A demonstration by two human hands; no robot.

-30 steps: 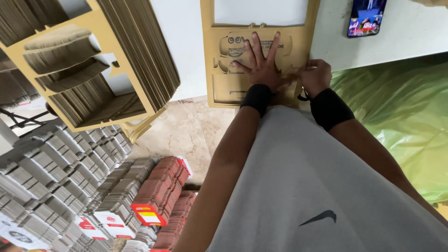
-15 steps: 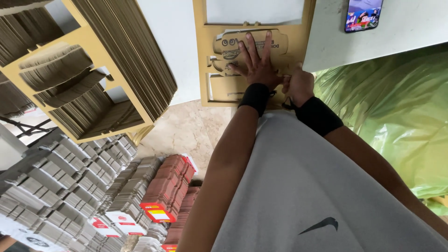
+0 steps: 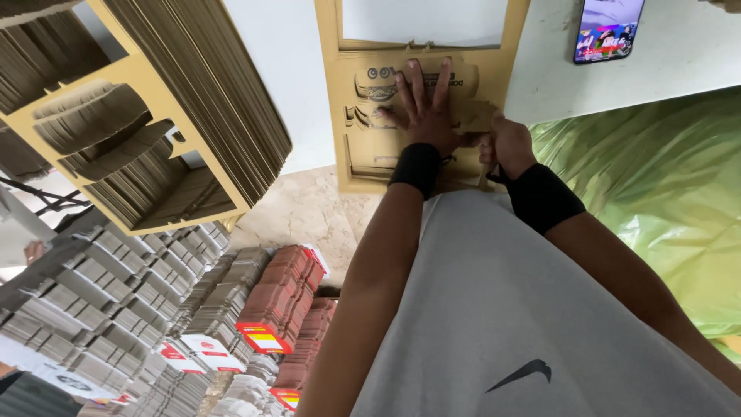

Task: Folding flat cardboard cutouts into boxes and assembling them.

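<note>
We press the left hand (image 3: 423,108) flat on the light, bendable die-cut cardboard sheet (image 3: 363,147) while the right hand (image 3: 505,143) pinches its perforated edge, best gripped beside the cut

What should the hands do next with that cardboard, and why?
Probably pull the pinched piece free. The left hand lies flat on the die-cut cardboard sheet, pinning it, while the right hand is closed at the sheet's edge on what looks like a part-torn piece.

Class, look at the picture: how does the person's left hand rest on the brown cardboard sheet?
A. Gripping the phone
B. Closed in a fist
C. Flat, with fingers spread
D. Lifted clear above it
C: the left hand lies palm-down with fingers spread on the cardboard sheet, while the right hand pinches its edge.
</note>
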